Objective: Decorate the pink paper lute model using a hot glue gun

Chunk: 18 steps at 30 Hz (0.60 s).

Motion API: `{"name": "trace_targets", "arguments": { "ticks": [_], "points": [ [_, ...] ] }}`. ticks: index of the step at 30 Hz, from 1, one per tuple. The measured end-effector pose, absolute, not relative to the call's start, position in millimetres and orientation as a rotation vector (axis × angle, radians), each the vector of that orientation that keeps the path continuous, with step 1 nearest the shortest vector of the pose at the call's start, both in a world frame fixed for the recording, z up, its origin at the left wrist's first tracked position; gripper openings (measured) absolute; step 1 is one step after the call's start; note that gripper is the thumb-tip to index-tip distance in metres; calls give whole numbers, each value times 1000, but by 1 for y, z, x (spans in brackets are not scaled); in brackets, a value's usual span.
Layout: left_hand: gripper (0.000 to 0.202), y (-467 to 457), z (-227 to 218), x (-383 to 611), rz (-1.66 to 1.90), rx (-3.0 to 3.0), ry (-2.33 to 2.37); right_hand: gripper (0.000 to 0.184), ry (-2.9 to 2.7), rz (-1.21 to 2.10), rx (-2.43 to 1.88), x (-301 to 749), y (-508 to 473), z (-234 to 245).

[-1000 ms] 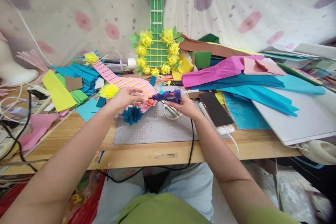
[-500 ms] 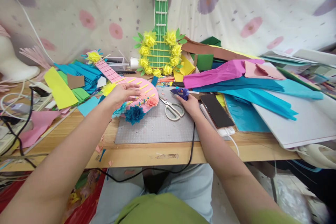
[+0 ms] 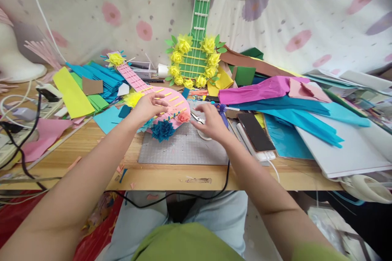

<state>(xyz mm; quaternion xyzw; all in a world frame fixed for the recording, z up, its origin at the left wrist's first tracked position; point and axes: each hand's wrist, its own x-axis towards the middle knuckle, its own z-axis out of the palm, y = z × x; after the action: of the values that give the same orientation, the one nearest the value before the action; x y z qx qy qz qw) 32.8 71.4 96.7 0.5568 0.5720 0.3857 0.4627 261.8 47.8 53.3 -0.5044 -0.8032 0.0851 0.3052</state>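
Note:
A pink paper guitar (image 3: 180,101) lies tilted on the grey cutting mat (image 3: 183,153), its neck pointing to the back left. On its body are a dark blue paper flower (image 3: 163,131) and a coral one (image 3: 184,117). Over the body hovers or rests my left hand (image 3: 148,108), fingers stretched out; whether it touches the paper I cannot tell. My right hand (image 3: 211,122) is open above the scissors (image 3: 197,118), hiding most of their handles. Just beyond it, a blue glue gun (image 3: 223,114) lies at the mat's right side, free of my fingers.
A green paper guitar (image 3: 192,65) ringed with yellow flowers leans at the back. Blue and magenta crepe paper (image 3: 260,91) and a phone (image 3: 256,131) lie to the right. Coloured paper sheets (image 3: 73,94) and a power strip (image 3: 18,142) are at left. A black cord (image 3: 171,194) hangs along the front edge.
My right hand has let go of the glue gun and moved left over the scissors. My left hand stays over the pink guitar. The camera view has shifted slightly.

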Motion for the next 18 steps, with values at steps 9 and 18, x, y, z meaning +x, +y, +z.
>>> {"name": "trace_targets", "arguments": {
  "ticks": [9,18],
  "points": [
    [48,67,93,31,1003,1336,1382,51,-2099,114,-1276,196,77,17],
    [43,75,69,37,874,1480,1496,37,-1850,228,-1307,199,82,0]
  ]
}}
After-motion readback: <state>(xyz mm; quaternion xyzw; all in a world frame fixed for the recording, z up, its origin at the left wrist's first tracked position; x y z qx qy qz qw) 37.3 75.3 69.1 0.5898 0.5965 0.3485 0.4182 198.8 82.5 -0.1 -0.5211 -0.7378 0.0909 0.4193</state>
